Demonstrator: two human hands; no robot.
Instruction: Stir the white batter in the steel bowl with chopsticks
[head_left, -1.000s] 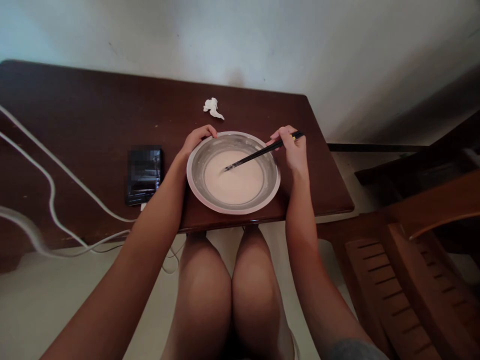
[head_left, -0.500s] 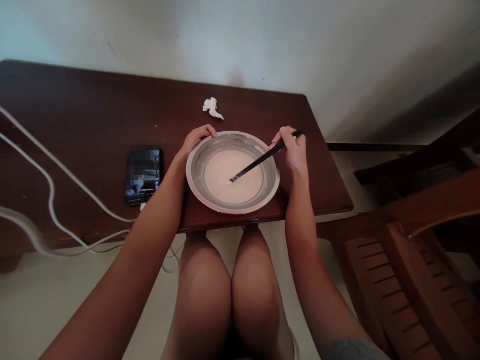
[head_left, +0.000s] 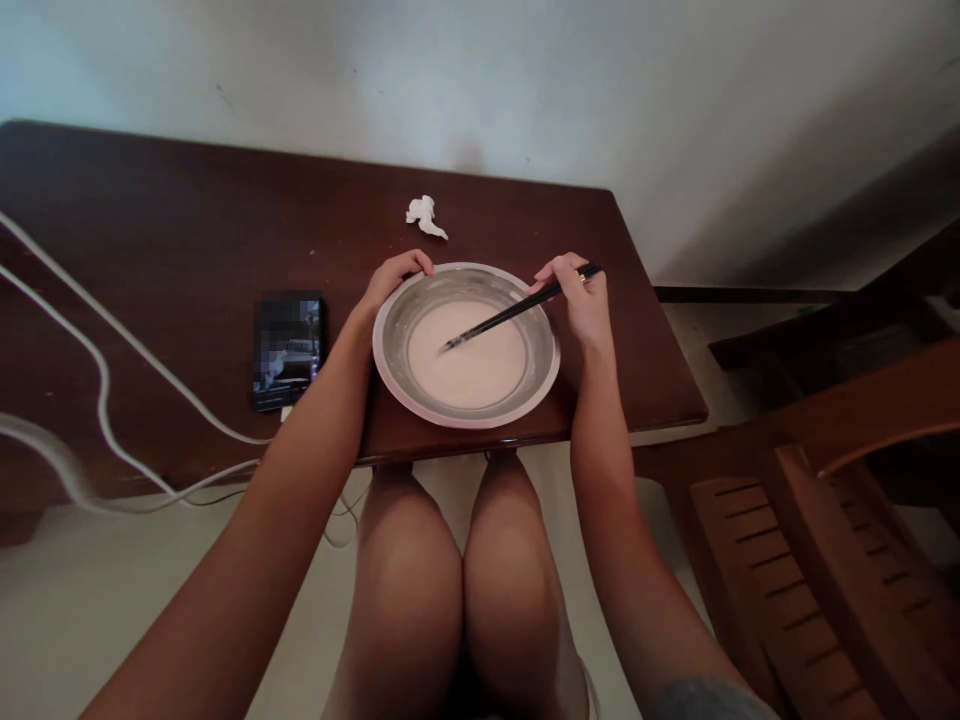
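A round metal bowl (head_left: 391, 375) stands at the front edge of the dark table, with a pale, milky liquid (head_left: 480, 375) inside. My left hand (head_left: 396, 278) grips the bowl's rim at its upper left, fingers over the edge. Black chopsticks (head_left: 517, 308) are held in my right hand (head_left: 581, 295) above the bowl's right side. They slant down to the left, and their whitened tips touch the liquid left of its middle. The chopsticks lie close together, so I cannot count them surely.
A crumpled white tissue (head_left: 426, 216) lies behind the bowl on the table (head_left: 187, 220). Left of my forearm is a phone (head_left: 289, 350) with a lit screen. White cables (head_left: 101, 390) cross the left side. A slatted wooden chair (head_left: 772, 560) stands at the right; the wall rises behind.
The chopstick tips have moved left through the liquid, and my right hand has shifted slightly left with them. My left hand and the bowl stay where they were.
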